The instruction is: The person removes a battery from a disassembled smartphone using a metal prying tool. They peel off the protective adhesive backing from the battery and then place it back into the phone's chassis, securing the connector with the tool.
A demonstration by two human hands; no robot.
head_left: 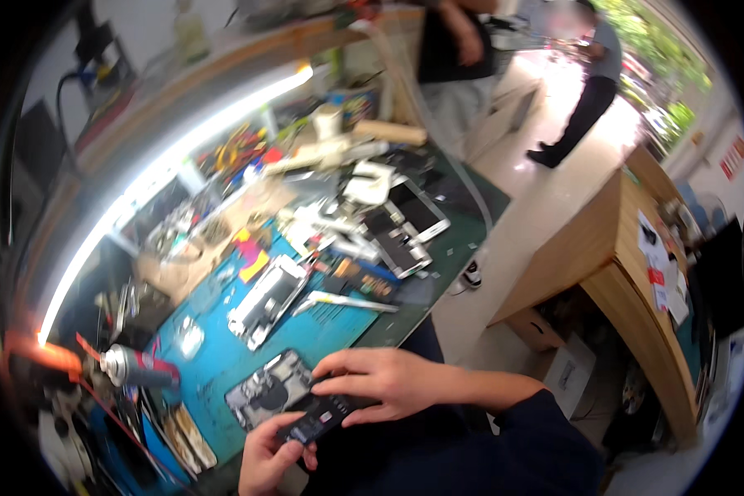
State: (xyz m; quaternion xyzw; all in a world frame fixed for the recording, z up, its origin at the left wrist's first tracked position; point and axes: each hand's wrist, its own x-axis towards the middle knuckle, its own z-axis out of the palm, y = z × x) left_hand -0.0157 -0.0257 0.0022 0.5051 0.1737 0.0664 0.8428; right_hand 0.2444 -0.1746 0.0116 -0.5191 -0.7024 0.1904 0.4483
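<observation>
A flat black phone battery (318,419) with small pale print is between my two hands, low over the near edge of the blue mat (326,329). My left hand (274,455) pinches its near left end between thumb and fingers. My right hand (386,384) grips the other end, its fingers bent over the edge. Just beyond the battery lies an opened phone (266,387) with its inner parts showing, partly hidden by the battery and my hands. Farther up the mat is another opened phone body (267,302) with a silver frame.
White tweezers (351,302) lie right of the phone body. Phone screens (416,208) and loose parts crowd the bench's far right. A spray can (140,366) stands at left, near a tray of tools. A bright lamp tube (174,174) arches overhead. Two people stand beyond the bench.
</observation>
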